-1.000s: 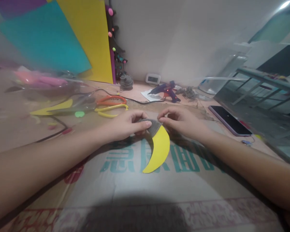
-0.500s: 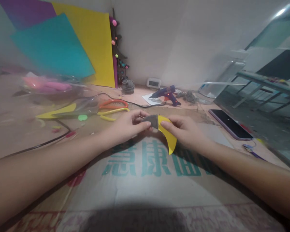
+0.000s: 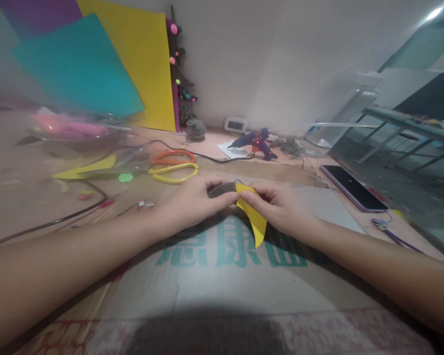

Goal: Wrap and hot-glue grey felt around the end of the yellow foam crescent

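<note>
Between my two hands, over the printed cardboard (image 3: 214, 291), is a dark grey, rounded piece (image 3: 222, 189) whose kind I cannot make out. My left hand (image 3: 202, 198) is closed round it, thumb along its near side. A curved strip of yellow sheet (image 3: 256, 223) lies against the grey piece's right end, and its pointed tail hangs down. My right hand (image 3: 272, 201) pinches the yellow strip at its top, with the thumb in front. Both thumb tips are close together where yellow meets grey. The fingers behind are partly hidden.
Scissors (image 3: 173, 172) with orange and yellow handles lie left of my hands. Behind stand a glue gun (image 3: 255, 142) with a lit red light, a grey yarn ball (image 3: 196, 129) and a small white clock (image 3: 236, 124). A phone (image 3: 351, 187) lies right; coloured sheets (image 3: 81, 69) lean on the wall.
Both hands have come slightly lower, and the left thumb has slid right toward the yellow strip's edge. The grey piece has tilted and shifted left, with more of it covered.
</note>
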`<state>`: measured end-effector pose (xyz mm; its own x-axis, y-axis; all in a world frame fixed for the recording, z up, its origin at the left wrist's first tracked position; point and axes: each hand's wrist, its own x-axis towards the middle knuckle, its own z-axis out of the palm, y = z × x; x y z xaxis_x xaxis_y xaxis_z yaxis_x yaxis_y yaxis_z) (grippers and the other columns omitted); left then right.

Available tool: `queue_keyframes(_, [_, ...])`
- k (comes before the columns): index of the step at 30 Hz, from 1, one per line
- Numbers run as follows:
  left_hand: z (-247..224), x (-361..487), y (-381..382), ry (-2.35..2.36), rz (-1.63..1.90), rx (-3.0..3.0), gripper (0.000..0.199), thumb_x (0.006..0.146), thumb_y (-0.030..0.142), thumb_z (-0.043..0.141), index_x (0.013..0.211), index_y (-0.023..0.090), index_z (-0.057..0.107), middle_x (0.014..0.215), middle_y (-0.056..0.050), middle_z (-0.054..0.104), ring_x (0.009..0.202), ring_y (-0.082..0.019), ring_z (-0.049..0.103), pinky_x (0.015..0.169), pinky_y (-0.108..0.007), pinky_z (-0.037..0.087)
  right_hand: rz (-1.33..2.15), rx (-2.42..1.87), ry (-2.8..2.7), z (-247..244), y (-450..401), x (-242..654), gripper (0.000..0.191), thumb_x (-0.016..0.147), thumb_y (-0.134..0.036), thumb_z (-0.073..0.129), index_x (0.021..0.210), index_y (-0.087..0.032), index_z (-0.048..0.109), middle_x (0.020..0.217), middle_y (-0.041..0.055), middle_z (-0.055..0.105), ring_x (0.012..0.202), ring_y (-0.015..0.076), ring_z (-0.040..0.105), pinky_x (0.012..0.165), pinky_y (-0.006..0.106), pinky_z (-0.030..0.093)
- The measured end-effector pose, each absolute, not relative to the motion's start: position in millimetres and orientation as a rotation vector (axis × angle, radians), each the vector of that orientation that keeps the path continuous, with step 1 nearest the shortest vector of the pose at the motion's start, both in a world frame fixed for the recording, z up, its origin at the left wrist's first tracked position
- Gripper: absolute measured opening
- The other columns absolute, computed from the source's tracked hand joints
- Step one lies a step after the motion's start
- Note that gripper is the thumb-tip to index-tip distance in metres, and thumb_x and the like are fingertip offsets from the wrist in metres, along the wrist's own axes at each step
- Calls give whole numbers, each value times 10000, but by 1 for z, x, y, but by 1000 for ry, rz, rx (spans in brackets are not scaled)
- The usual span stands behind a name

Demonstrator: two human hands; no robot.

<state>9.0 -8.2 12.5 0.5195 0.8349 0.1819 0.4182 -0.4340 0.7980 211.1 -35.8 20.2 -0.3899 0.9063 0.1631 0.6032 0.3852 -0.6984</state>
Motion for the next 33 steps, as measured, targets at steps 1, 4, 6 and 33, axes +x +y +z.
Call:
queue_keyframes(1, [13,9,-8,1005,746,2058,286,867,423,562,793,171,674,709,17,629,639,-133,521,578,-237,364,748,-1295,-2117,20,-36,211,413,940,-487,454,692,-175,562,614,-27,461,564,97,412,506,237,310])
queue_keyframes(4, [12,8,-8,945,764,2094,298,888,427,547,818,175,689,745,10,656,669,-136,543,616,-240,386,709,-1313,-2127,20,-36,212,417,942,-487,447,693,-174,562,617,-22,465,576,102,429,515,241,315])
queue_keyframes(6, [11,8,-7,926,805,2085,298,894,437,545,889,185,705,803,1,682,716,-144,567,654,-243,407,682,-1317,-2133,20,-35,212,425,940,-489,445,669,-176,540,610,-22,449,575,102,422,512,241,310])
queue_keyframes(33, [6,7,-1,892,727,1953,321,916,446,504,813,173,637,572,38,528,507,-105,457,504,-225,330,994,-1082,-1794,22,-23,218,342,862,-296,632,1198,-242,596,1100,64,683,956,177,643,782,315,531])
